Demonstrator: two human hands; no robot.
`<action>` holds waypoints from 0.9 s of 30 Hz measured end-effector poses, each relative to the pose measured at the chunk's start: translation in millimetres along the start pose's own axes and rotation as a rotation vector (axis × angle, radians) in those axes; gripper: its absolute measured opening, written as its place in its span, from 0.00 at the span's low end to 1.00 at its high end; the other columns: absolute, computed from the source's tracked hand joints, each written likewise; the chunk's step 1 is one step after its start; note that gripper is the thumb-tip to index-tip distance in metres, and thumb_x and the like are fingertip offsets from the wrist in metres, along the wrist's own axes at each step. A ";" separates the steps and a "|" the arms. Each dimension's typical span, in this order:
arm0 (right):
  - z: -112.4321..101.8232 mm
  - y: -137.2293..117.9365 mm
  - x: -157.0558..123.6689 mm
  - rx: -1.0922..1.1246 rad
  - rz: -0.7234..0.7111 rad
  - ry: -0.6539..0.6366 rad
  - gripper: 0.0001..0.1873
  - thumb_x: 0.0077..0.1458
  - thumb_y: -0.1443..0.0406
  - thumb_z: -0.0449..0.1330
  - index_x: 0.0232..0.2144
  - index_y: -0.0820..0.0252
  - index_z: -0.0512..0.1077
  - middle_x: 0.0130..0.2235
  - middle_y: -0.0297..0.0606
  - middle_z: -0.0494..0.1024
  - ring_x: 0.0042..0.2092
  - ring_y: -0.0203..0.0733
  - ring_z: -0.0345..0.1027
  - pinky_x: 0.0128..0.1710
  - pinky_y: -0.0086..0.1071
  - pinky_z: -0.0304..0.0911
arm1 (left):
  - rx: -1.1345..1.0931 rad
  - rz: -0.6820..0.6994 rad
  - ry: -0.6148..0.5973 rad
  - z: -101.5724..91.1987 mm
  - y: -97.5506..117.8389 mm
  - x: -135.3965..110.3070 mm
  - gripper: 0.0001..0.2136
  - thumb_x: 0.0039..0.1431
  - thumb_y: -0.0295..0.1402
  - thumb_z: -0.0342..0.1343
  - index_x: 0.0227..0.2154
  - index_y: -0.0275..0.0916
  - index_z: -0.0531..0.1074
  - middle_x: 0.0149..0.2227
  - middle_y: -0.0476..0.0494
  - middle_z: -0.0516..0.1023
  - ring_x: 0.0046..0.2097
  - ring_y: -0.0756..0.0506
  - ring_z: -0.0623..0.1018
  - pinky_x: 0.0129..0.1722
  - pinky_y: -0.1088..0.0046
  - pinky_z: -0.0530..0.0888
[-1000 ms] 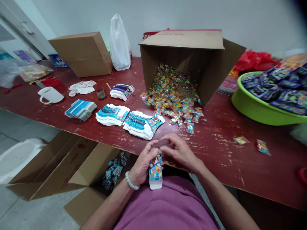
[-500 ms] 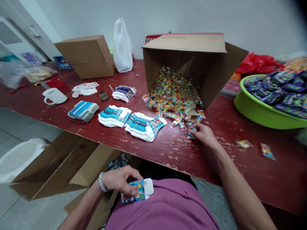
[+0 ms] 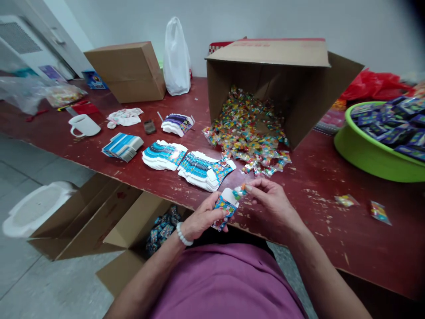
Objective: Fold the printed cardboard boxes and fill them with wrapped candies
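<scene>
Filling step, lower centre of frame at the worn red surface (image 3: 315, 177) edge: left hand (image 3: 202, 219) fingers clamp small blue printed cardboard box (image 3: 224, 207), flap open, right hand (image 3: 272, 206) fingers pinch colourful plastic candy packet (image 3: 239, 192) at its mouth; next move, I'd judge, needs packet aligned with opening.

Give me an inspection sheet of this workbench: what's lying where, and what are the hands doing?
Surface: red table, paint chipped near the front edge.
Job's things: small printed box, top flap open; candy packet at its opening.
Clutter: tipped carton spilling a candy pile; flat box stacks; green basin of purple boxes; mug; white bag; closed carton.
Hands: left hand grips the small printed box; right hand pinches the candy packet.
Cables: nothing seen.
Surroundings: floor carton under the table, small boxes inside; grey floor, pale wall.
</scene>
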State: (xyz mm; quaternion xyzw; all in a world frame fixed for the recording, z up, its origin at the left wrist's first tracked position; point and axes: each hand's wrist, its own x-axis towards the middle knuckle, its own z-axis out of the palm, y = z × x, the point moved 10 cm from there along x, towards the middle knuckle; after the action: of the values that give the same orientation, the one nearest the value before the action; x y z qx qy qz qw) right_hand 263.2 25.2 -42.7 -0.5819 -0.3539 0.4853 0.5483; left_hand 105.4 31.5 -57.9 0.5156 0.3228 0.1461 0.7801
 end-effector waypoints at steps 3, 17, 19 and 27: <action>11.4 -3.7 -7.2 -0.066 -0.047 -0.043 0.15 0.46 0.54 0.69 0.28 0.60 0.75 0.29 0.36 0.78 0.28 0.37 0.68 0.29 0.31 0.63 | 0.006 0.019 0.015 2.4 3.6 -1.2 0.15 0.55 0.32 0.58 0.46 0.39 0.66 0.34 0.48 0.73 0.26 0.52 0.73 0.26 0.75 0.73; 34.4 -7.4 -27.2 -0.201 -0.325 -0.082 0.09 0.58 0.58 0.61 0.37 0.56 0.77 0.37 0.37 0.76 0.34 0.39 0.69 0.33 0.32 0.63 | -0.543 0.009 0.302 -15.9 -15.2 6.9 0.19 0.61 0.43 0.53 0.44 0.32 0.74 0.28 0.41 0.80 0.23 0.48 0.76 0.19 0.74 0.74; 42.9 -13.2 -32.5 -0.212 -0.413 -0.073 0.08 0.58 0.60 0.62 0.36 0.57 0.78 0.36 0.39 0.75 0.36 0.40 0.70 0.34 0.32 0.64 | -0.544 0.025 0.389 -21.5 -17.4 2.8 0.17 0.58 0.41 0.56 0.43 0.32 0.74 0.29 0.42 0.80 0.23 0.49 0.76 0.19 0.75 0.74; 47.5 6.1 -14.7 -0.023 -0.193 -0.133 0.08 0.47 0.60 0.70 0.29 0.58 0.78 0.36 0.38 0.75 0.33 0.39 0.71 0.31 0.32 0.66 | -0.497 0.026 0.368 -20.0 -23.6 -0.5 0.22 0.56 0.43 0.59 0.50 0.33 0.72 0.28 0.45 0.79 0.22 0.48 0.75 0.18 0.73 0.75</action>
State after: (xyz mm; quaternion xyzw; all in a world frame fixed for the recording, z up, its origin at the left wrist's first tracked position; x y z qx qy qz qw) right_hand 213.1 24.5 -42.6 -0.5179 -0.4492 0.4637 0.5611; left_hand 89.5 35.3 -84.1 0.2782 0.4064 0.3213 0.8088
